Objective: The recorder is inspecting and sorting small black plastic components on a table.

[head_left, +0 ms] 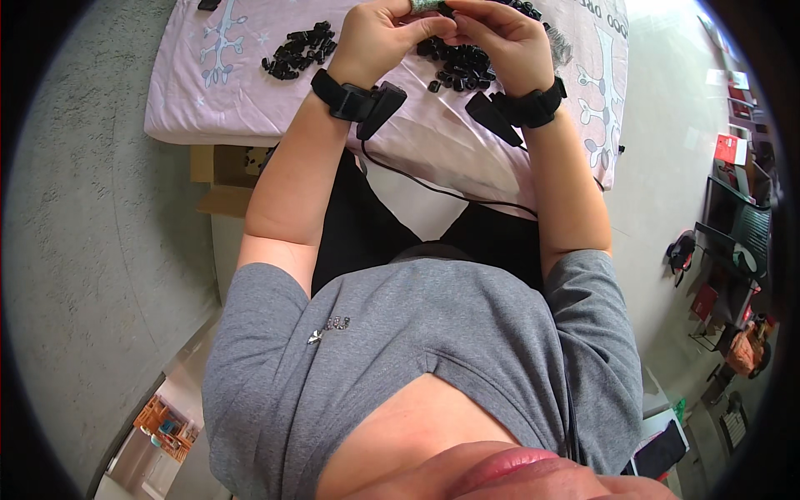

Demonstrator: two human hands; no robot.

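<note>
Both my hands meet at the top edge of the view, above the cloth-covered table. My left hand (375,40) is closed in a pinch, its thumb stretched toward the right. My right hand (514,43) is closed too, thumb and fingers pressed together. Between the fingertips shows a small black piece (446,10), partly hidden by them. A grey-green textured band (423,5) sits at my left fingers; the frame's edge cuts it off. Beneath my right hand lies a pile of small black tube-like parts (462,68). Left of my left wrist is a smaller pile of similar black parts (300,52).
A pink patterned cloth (200,108) covers the table. Crumpled clear plastic (562,47) lies beside my right hand. Black straps with box-like devices circle both wrists, and a black cable (442,190) hangs across my lap. An open cardboard box (227,171) stands below the table's left side.
</note>
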